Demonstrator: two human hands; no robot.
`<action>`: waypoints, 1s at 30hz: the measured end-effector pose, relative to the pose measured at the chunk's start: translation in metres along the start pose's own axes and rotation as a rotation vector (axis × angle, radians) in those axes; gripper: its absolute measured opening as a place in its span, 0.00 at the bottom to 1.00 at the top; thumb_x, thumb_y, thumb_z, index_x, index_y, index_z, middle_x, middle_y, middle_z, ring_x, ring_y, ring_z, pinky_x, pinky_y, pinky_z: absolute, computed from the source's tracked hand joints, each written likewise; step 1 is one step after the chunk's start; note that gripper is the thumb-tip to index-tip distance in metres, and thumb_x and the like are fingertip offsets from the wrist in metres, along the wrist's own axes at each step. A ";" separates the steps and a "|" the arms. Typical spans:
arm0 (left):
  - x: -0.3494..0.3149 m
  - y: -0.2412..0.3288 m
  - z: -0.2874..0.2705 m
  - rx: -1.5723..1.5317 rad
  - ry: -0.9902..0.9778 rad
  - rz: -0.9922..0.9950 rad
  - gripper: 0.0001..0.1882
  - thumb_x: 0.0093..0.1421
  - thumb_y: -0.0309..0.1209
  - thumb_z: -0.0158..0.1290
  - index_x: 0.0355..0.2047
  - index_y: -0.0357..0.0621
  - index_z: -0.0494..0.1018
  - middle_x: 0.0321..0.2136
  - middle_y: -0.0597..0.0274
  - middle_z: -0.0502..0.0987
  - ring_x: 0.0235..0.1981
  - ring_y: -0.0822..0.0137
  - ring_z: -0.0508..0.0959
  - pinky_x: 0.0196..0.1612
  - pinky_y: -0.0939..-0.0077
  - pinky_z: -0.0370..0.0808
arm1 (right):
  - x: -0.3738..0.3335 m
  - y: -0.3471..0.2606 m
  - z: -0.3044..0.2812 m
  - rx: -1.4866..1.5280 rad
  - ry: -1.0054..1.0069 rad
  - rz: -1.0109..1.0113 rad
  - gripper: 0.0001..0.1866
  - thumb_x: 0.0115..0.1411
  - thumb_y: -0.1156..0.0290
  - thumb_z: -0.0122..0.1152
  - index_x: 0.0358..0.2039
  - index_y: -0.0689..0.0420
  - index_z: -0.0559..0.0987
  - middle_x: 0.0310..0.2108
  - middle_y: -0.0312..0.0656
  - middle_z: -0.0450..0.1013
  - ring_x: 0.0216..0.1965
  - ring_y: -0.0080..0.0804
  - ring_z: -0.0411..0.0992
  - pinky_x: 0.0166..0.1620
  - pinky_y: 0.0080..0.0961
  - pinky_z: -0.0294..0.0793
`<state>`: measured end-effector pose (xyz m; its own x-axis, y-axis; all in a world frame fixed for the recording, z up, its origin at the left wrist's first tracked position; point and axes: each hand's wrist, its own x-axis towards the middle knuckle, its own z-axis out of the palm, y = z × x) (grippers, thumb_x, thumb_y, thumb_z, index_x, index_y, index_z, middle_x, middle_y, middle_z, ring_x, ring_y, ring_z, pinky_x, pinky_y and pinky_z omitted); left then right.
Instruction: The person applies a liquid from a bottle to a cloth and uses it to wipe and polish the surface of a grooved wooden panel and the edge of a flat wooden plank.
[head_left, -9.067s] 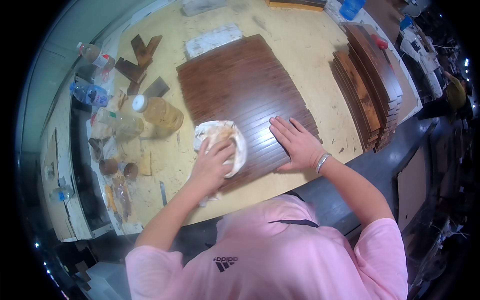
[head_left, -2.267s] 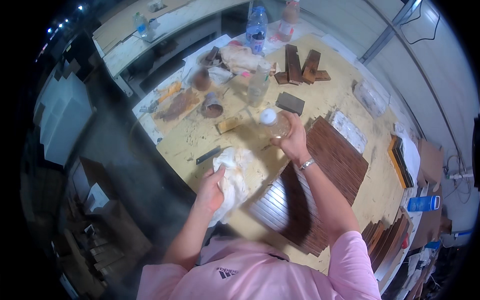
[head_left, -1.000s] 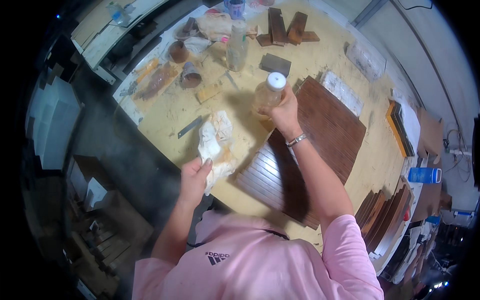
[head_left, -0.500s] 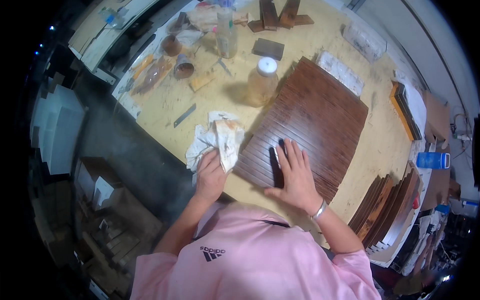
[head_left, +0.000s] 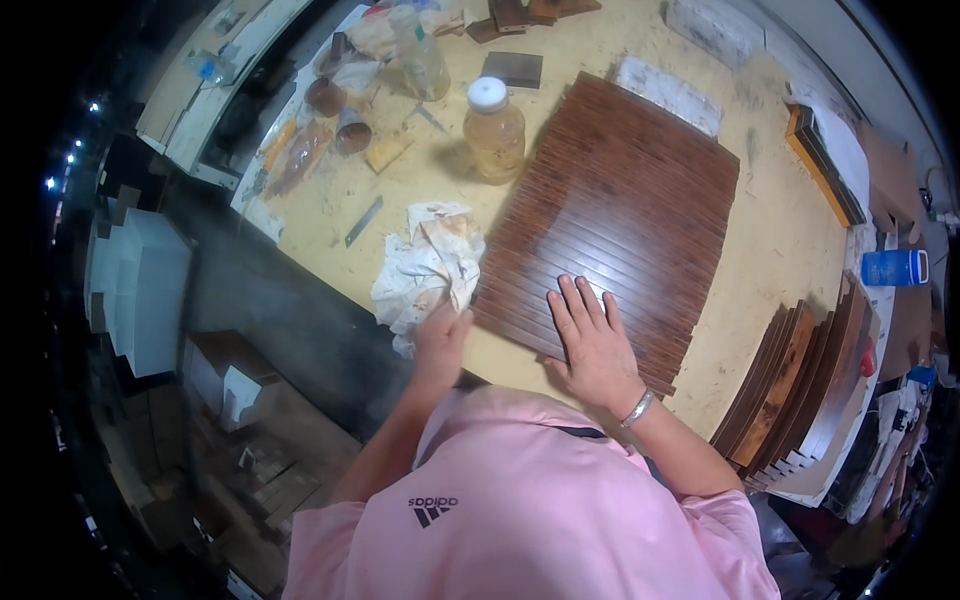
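Note:
Side by side on the table lies a panel of dark brown, glossy wooden slats (head_left: 610, 190). My right hand (head_left: 600, 345) rests flat on its near part, fingers stretched and slightly apart, holding nothing. Left of the panel, a crumpled white rag (head_left: 430, 255) with brown stains hangs partly over the table's near edge. My left hand (head_left: 440, 345) is at the rag's near end, its fingers curled and closed on the cloth; the fingertips are blurred and partly hidden. A bottle with a white cap and amber liquid (head_left: 495, 140) stands by the panel's far left edge.
A metal strip (head_left: 364, 221), stained cups (head_left: 353, 132) and a clear bottle (head_left: 422, 60) occupy the table's left side. Curved wooden slats (head_left: 790, 385) are stacked at right, near a blue container (head_left: 893, 268). A white wrapped block (head_left: 668, 92) touches the panel's far edge.
The view has shifted, so the table's things sit higher and further left. My left hand has moved right and toward me relative to the rag, which lies more spread. My right hand stays on the slats.

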<state>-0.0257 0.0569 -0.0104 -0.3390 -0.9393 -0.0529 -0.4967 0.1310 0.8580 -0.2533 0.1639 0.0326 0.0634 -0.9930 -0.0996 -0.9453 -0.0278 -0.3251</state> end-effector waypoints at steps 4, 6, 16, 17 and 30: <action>0.009 0.007 -0.002 0.316 -0.025 0.326 0.07 0.58 0.26 0.59 0.26 0.38 0.72 0.32 0.51 0.74 0.43 0.49 0.75 0.52 0.48 0.68 | -0.002 0.004 0.003 0.008 0.018 -0.014 0.48 0.54 0.55 0.68 0.70 0.61 0.58 0.73 0.52 0.50 0.73 0.48 0.50 0.72 0.50 0.49; 0.007 0.020 0.008 0.474 -0.072 0.568 0.06 0.55 0.30 0.60 0.27 0.42 0.76 0.39 0.55 0.78 0.55 0.51 0.74 0.61 0.34 0.58 | -0.002 0.004 0.005 0.018 0.024 -0.023 0.48 0.54 0.55 0.68 0.70 0.62 0.58 0.73 0.52 0.50 0.73 0.48 0.50 0.72 0.50 0.50; 0.004 0.008 0.003 0.696 0.018 0.574 0.11 0.61 0.36 0.55 0.40 0.47 0.80 0.53 0.59 0.77 0.61 0.51 0.70 0.63 0.35 0.56 | -0.004 0.009 0.007 0.026 0.029 -0.042 0.48 0.55 0.54 0.67 0.70 0.62 0.56 0.73 0.51 0.50 0.73 0.47 0.49 0.72 0.50 0.50; 0.002 0.023 0.011 0.682 -0.039 0.542 0.12 0.62 0.37 0.55 0.41 0.46 0.80 0.54 0.60 0.77 0.61 0.51 0.70 0.63 0.36 0.55 | -0.004 0.011 0.005 0.029 0.052 -0.045 0.47 0.56 0.55 0.67 0.69 0.63 0.58 0.73 0.52 0.51 0.73 0.47 0.50 0.72 0.49 0.51; 0.034 -0.022 0.013 0.711 0.106 0.483 0.10 0.60 0.36 0.56 0.28 0.45 0.80 0.57 0.54 0.74 0.61 0.48 0.67 0.64 0.32 0.55 | -0.010 0.009 0.005 0.086 0.091 -0.045 0.47 0.55 0.57 0.68 0.70 0.62 0.58 0.73 0.50 0.50 0.74 0.45 0.49 0.72 0.47 0.50</action>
<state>-0.0363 0.0265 -0.0376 -0.5828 -0.7499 0.3131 -0.7115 0.6570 0.2493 -0.2610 0.1743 0.0254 0.0722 -0.9974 0.0013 -0.9110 -0.0665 -0.4069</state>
